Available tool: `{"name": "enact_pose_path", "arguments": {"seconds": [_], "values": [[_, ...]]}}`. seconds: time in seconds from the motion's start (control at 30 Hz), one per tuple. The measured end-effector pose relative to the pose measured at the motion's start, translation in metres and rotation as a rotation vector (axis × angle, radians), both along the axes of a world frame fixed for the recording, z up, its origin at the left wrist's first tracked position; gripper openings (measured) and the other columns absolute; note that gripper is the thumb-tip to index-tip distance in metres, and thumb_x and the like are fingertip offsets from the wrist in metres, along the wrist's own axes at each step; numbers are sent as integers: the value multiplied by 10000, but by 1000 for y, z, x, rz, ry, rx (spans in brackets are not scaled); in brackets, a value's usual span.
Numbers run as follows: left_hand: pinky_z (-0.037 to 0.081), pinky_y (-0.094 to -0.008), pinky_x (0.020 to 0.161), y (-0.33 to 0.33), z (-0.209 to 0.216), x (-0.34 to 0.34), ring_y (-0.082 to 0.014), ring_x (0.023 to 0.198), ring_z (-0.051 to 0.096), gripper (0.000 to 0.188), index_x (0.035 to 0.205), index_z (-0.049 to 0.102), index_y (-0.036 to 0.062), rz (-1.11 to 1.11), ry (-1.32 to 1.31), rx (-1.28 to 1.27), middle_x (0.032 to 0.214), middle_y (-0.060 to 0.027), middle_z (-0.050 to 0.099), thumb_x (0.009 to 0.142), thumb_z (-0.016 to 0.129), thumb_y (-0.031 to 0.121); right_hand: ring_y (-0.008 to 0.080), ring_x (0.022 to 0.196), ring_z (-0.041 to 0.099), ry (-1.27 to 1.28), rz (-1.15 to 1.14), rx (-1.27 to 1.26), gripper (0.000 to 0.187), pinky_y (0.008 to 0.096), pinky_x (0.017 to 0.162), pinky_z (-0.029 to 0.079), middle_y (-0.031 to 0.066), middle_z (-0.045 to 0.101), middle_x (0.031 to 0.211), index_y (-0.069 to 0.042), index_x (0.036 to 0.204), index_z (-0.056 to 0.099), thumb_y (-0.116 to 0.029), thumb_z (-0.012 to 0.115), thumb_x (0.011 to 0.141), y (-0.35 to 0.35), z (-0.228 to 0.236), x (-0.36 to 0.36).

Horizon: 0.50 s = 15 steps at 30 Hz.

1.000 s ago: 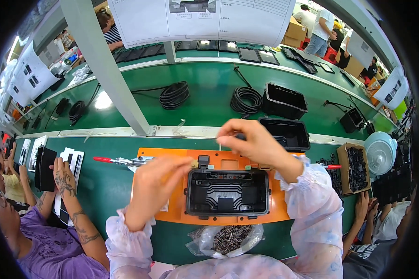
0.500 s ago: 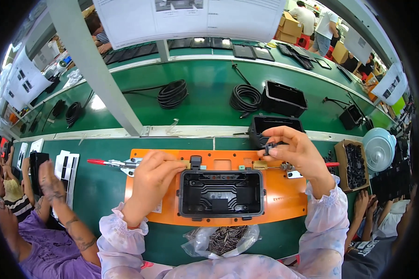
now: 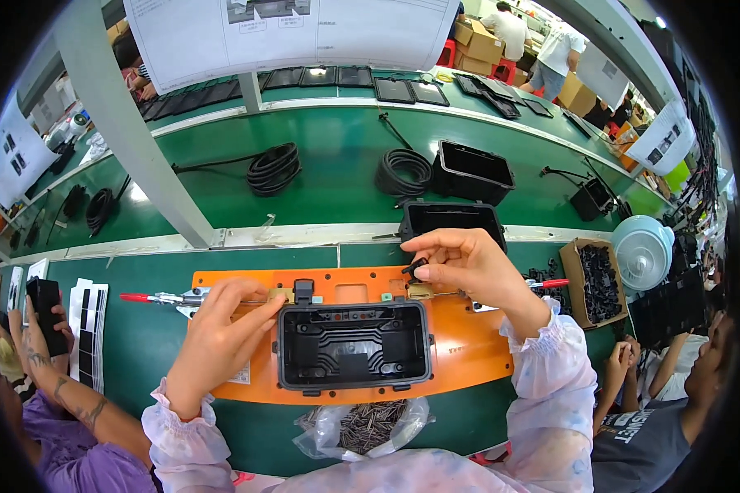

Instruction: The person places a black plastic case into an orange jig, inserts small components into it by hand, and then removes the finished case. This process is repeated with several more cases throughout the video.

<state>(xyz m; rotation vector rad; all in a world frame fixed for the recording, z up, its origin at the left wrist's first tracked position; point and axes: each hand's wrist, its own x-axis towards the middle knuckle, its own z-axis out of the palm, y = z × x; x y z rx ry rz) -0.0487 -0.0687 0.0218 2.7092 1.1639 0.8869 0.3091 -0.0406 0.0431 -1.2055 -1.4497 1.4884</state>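
An open black plastic box (image 3: 353,349) lies in an orange fixture plate (image 3: 477,349) in front of me. At its far left edge sits a small black latch piece (image 3: 304,291). My left hand (image 3: 226,329) pinches the brass-coloured block (image 3: 282,295) just left of that piece, beside the left toggle clamp. Between thumb and fingers of my right hand (image 3: 469,267) is a small black plastic part (image 3: 415,268), held above the box's far right corner. Close under it is the other brass-coloured block (image 3: 420,290).
A plastic bag of metal pins (image 3: 370,427) lies near me. On the right stand a carton of black parts (image 3: 596,279) and a pale blue fan (image 3: 643,255). Black boxes (image 3: 473,172) and coiled cables (image 3: 273,168) lie beyond. Co-workers sit on both sides.
My right hand has brought the small black part leftward, nearer the box's far right corner. My left hand stays at the left block. The whole view has shifted somewhat.
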Motion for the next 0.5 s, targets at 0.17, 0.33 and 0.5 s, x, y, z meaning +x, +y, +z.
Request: {"name": "enact_pose_path", "arguments": {"seconds": [0.17,0.33,0.5], "values": [[479,-508,1055,-2,16,24,-328,1129,614,435,1204,727,67,-61,23,86,1157,-105,634,780,776,-15,47,806,649,-221,57,90,167,211,724,559,-10,667,985,8,1104,756,-42,741,945,5,15,2],[425,-561,1096,4,8,44,-292,1174,615,375,1149,731,86,-204,89,54,1155,-71,647,783,791,34,95,850,662,-49,195,93,145,242,779,586,32,632,1104,15,1083,754,-37,731,950,6,-5,7],[420,-561,1092,-4,7,57,-281,1186,605,353,1172,723,66,-320,123,58,1151,-74,642,824,769,105,105,887,680,-121,155,136,118,247,773,573,39,673,1026,6,1025,746,-49,768,923,0,-4,-5]]}}
